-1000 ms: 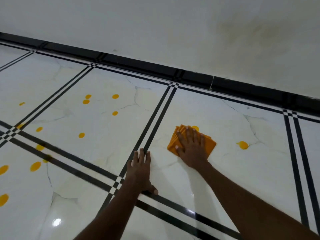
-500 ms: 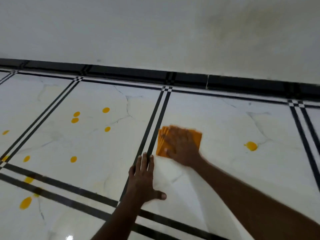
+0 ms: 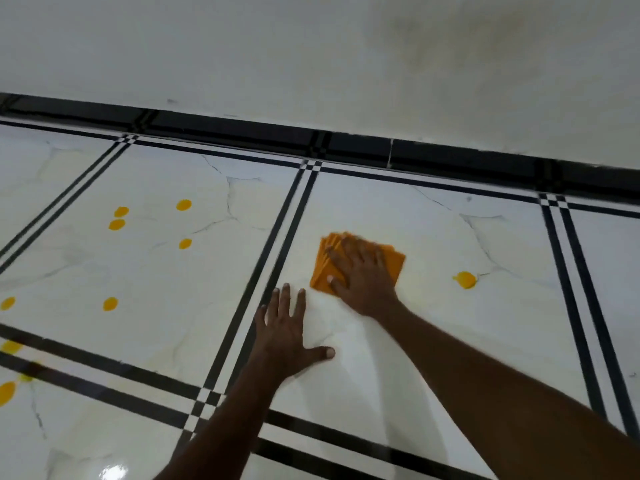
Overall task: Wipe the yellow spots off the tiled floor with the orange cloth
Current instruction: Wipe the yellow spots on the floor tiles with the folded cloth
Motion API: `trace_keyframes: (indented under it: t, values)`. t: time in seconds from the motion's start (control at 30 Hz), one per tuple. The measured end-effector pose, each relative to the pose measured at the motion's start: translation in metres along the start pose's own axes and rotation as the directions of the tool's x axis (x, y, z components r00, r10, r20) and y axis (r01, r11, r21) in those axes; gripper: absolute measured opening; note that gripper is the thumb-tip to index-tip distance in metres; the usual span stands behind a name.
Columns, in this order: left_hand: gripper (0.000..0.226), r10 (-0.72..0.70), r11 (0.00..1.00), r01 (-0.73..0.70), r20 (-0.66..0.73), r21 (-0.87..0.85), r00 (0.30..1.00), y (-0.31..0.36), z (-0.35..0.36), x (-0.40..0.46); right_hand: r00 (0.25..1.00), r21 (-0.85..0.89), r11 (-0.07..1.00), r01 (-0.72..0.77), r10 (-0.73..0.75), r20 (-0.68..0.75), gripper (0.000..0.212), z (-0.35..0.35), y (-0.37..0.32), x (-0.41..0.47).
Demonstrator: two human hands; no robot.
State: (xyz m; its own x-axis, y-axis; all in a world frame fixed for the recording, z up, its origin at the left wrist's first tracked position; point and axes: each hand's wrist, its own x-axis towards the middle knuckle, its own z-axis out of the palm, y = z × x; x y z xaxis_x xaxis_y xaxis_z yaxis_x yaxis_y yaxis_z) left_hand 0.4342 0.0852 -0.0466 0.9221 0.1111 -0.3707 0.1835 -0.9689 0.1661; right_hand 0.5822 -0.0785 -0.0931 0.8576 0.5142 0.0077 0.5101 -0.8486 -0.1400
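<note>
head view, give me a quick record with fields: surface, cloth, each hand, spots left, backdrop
surface: glossy white tiled floor with black double lines
cloth: folded orange cloth, flat on the tile
right hand: right hand presses flat on the cloth, fingers straight
left hand: left hand rests flat on bare tile, fingers spread, beside the cloth
spots left: one yellow spot right of the cloth on the same tile; a cluster of spots on the tile to the left, more at the left edge
backdrop: black skirting under a white wall

Cloth (image 3: 394,263) centre frame under right hand (image 3: 363,278); left hand (image 3: 285,332) lower-left of it on floor (image 3: 156,271); one spot (image 3: 465,279) right, spot cluster (image 3: 117,224) left.
</note>
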Motion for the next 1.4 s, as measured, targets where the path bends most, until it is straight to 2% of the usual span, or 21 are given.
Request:
trace_keyframes:
  t: [0.13, 0.23, 0.3, 0.37, 0.43, 0.47, 0.6, 0.7, 0.73, 0.83, 0.9, 0.93, 1.0, 1.07, 1.13, 1.17, 1.2, 1.23, 1.3, 1.37, 1.4]
  values:
    - [0.123, -0.01, 1.0, 0.012, -0.085, 0.021, 0.996, -0.002, 0.013, 0.002, 0.942, -0.006, 0.95, -0.311, 0.307, -0.135, 0.068, -0.005, 0.081, -0.038]
    - [0.122, -0.043, 0.999, 0.044, -0.062, 0.007, 0.997, 0.006, 0.009, 0.002, 0.833, 0.084, 0.844, -0.529, 0.536, -0.139, 0.072, -0.007, 0.055, -0.07]
    - [0.122, -0.037, 0.999, 0.038, -0.015, 0.032, 0.999, 0.009, 0.002, 0.004, 0.878, 0.124, 0.883, -0.453, 0.466, -0.108, 0.073, -0.006, 0.008, -0.07]
    - [0.12, -0.034, 0.997, 0.032, 0.036, 0.072, 0.999, 0.006, -0.005, 0.004, 0.976, 0.094, 0.973, -0.209, 0.214, -0.038, 0.07, -0.007, -0.015, -0.055]
    - [0.117, -0.015, 0.996, 0.011, 0.043, 0.093, 0.999, 0.003, -0.004, 0.006, 0.998, 0.052, 0.996, -0.066, 0.067, -0.008, 0.066, -0.013, 0.009, -0.036]
    - [0.117, -0.005, 0.995, 0.002, 0.027, 0.099, 1.0, 0.002, -0.004, 0.006, 0.995, 0.039, 0.995, -0.093, 0.094, -0.036, 0.065, -0.012, 0.032, -0.031]
    - [0.118, -0.017, 0.993, 0.014, 0.032, 0.114, 0.999, 0.0, 0.0, 0.007, 0.861, 0.056, 0.882, -0.468, 0.469, -0.199, 0.062, -0.011, 0.127, -0.07]
    - [0.112, -0.055, 0.991, 0.05, 0.042, 0.123, 0.998, 0.022, -0.008, 0.008, 0.692, 0.151, 0.735, -0.661, 0.675, -0.256, 0.063, -0.012, 0.097, -0.119]
    - [0.107, -0.039, 0.992, 0.039, -0.005, 0.12, 0.999, 0.033, -0.01, 0.009, 0.696, 0.181, 0.743, -0.645, 0.668, -0.263, 0.065, -0.009, 0.067, -0.126]
    - [0.098, 0.084, 0.991, -0.079, -0.043, 0.103, 0.996, 0.067, -0.008, 0.011, 0.929, 0.116, 0.945, -0.304, 0.322, -0.186, 0.067, -0.004, 0.005, -0.117]
    - [0.107, 0.122, 0.987, -0.126, 0.051, 0.098, 0.991, 0.079, -0.002, 0.013, 0.983, 0.036, 0.992, -0.125, 0.128, -0.13, 0.066, -0.009, 0.037, -0.091]
    - [0.112, 0.125, 0.984, -0.133, 0.071, 0.115, 0.99, 0.079, 0.002, 0.013, 0.978, 0.012, 0.988, -0.152, 0.152, -0.144, 0.065, -0.008, 0.066, -0.085]
    - [0.119, 0.141, 0.977, -0.148, 0.053, 0.154, 0.989, 0.069, 0.008, 0.012, 0.902, -0.003, 0.928, -0.373, 0.362, -0.236, 0.064, -0.006, 0.122, -0.097]
    - [0.122, 0.154, 0.978, -0.157, 0.029, 0.139, 0.988, 0.06, 0.011, 0.01, 0.778, 0.094, 0.819, -0.565, 0.568, -0.268, 0.065, -0.013, 0.145, -0.135]
    - [0.123, 0.153, 0.981, -0.153, 0.01, 0.119, 0.988, 0.063, 0.011, 0.007, 0.633, 0.15, 0.686, -0.712, 0.72, -0.285, 0.069, -0.02, 0.114, -0.162]
    - [0.123, 0.142, 0.983, -0.143, 0.012, 0.119, 0.99, 0.065, 0.01, 0.006, 0.606, 0.152, 0.657, -0.738, 0.745, -0.277, 0.071, -0.023, 0.083, -0.165]
    - [0.123, 0.124, 0.985, -0.125, 0.018, 0.115, 0.992, 0.067, 0.01, 0.004, 0.641, 0.16, 0.683, -0.713, 0.726, -0.248, 0.073, -0.024, 0.054, -0.163]
    - [0.121, 0.106, 0.988, -0.108, 0.021, 0.109, 0.994, 0.067, 0.01, 0.004, 0.723, 0.155, 0.756, -0.636, 0.654, -0.223, 0.073, -0.02, 0.032, -0.155]
    - [0.119, 0.095, 0.989, -0.098, 0.03, 0.107, 0.995, 0.062, 0.007, 0.003, 0.892, 0.11, 0.91, -0.399, 0.413, -0.181, 0.07, -0.015, 0.025, -0.124]
    - [0.118, 0.108, 0.986, -0.113, 0.05, 0.122, 0.993, 0.051, 0.007, 0.0, 0.952, 0.066, 0.97, -0.233, 0.242, -0.187, 0.065, -0.013, 0.063, -0.083]
    - [0.119, 0.111, 0.985, -0.116, 0.048, 0.131, 0.993, 0.045, 0.008, -0.003, 0.947, 0.05, 0.963, -0.264, 0.269, -0.178, 0.064, -0.012, 0.085, -0.072]
